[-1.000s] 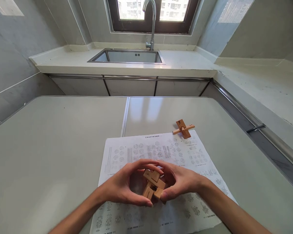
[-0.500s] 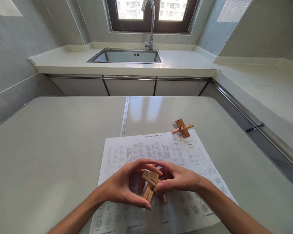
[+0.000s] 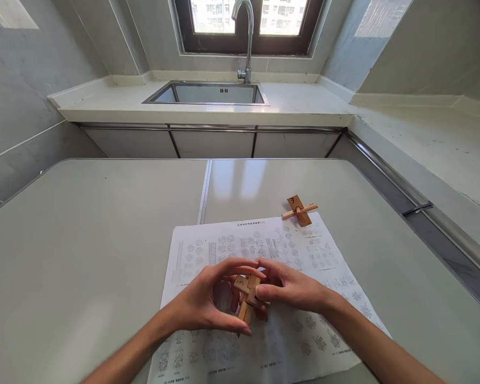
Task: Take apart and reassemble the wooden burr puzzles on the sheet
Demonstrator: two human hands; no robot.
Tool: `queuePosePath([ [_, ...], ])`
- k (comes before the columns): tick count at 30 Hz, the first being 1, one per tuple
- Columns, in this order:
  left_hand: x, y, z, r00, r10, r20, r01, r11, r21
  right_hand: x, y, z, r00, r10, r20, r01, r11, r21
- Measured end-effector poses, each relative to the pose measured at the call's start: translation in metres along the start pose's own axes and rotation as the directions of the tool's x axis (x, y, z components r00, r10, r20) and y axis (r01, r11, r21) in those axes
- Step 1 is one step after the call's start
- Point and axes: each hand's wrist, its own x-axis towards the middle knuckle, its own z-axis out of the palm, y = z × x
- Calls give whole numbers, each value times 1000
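Between both hands is a wooden interlocking puzzle [image 3: 248,290] made of several notched blocks, some with dark marks on them. My left hand [image 3: 208,298] curls around its left side, fingers over the top and thumb at the lower block. From the right, my right hand [image 3: 292,288] grips the puzzle with its thumb on the front face; its other fingers are partly hidden behind. Below the hands lies a printed instruction sheet [image 3: 208,346] covered in small diagrams. Another wooden puzzle piece, a cross shape [image 3: 299,211], rests at the sheet's top right corner.
The sheet lies on a pale folding table [image 3: 84,240] with a seam down its middle. Beyond the table's far edge stand a white counter [image 3: 304,98], a steel sink [image 3: 212,93] and a faucet [image 3: 248,48] under a window. A ledge [image 3: 432,138] runs along the right.
The puzzle has turned slightly and risen a little in my hands. My right thumb has shifted up on its front face. The cross-shaped piece and sheet have stayed put.
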Motion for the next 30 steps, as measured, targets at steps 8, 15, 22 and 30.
queuePosePath([
  [8, 1, -5, 1, 999, 21, -35, -18, 996, 83, 1, 4, 0, 998, -21, -67, 19, 1000, -25],
  [15, 1, -3, 6, 995, -24, -95, 33, 995, 90, -1, 1, 0, 994, -64, -91, 53, 992, -113],
  [22, -1, 1, 3, 946, -67, -318, 122, 980, 154, 1, 0, 0, 983, -106, -150, 89, 990, -112],
  [30, -1, 1, 3, 932, -74, -355, 128, 983, 130, 3, 7, 4, 939, -215, -270, 142, 954, -266],
])
